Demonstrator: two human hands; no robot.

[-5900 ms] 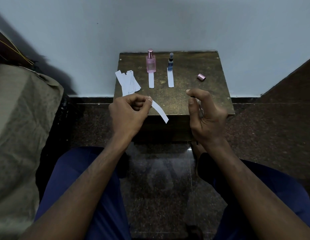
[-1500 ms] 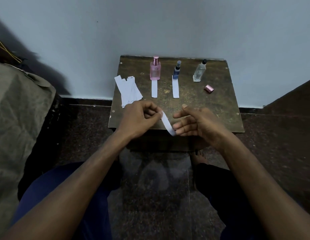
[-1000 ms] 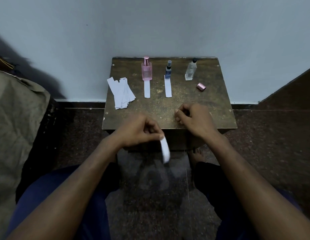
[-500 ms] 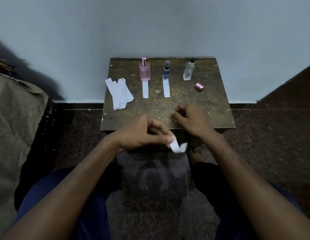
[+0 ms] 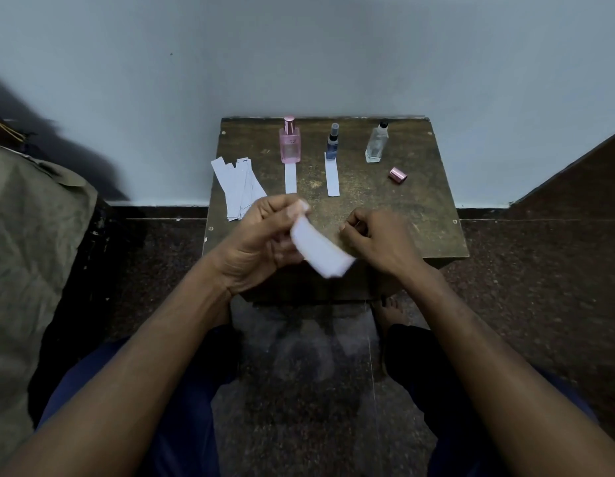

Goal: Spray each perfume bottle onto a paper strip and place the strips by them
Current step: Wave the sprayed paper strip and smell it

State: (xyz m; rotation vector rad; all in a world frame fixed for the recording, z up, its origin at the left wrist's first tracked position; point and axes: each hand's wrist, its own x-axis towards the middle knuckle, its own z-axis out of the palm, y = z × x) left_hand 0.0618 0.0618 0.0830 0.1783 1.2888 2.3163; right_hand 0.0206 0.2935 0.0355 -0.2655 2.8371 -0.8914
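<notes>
Three perfume bottles stand in a row along the far edge of the small wooden table [image 5: 419, 215] at centre frame, against the pale wall.

Far left of the frame: a crumpled olive cloth [image 5: 31, 270] fills the edge.

Left of centre: a loose stack of blank paper strips [image 5: 238, 187] lies at the table's left edge, partly overhanging it.

My left hand [image 5: 261, 242] is raised over the near left part of the table, fingers curled, thumb and fingertips pinching one end of a paper strip [image 5: 320, 251]. This strip curves down and to the right, blurred, its free end close to my right hand; I cannot tell whether they touch.

Upper centre: the pink bottle [image 5: 290, 142] stands upright with a strip [image 5: 290, 179] lying flat directly in front of it. Just right, the small blue bottle [image 5: 332, 143] stands upright, likewise with a strip [image 5: 332, 179] lying before it.

Right of that: the clear bottle [image 5: 376, 142] stands with a slight lean and has bare table in front of it. A pink cap [image 5: 398, 175] lies on its side near it, lower right.

My right hand [image 5: 378, 239] rests on the near part of the table, fingers curled into a loose fist. Nothing is visibly held in it.

Lower frame: both forearms, dark blue trousers and a bare foot [image 5: 390, 309] over the speckled floor.
</notes>
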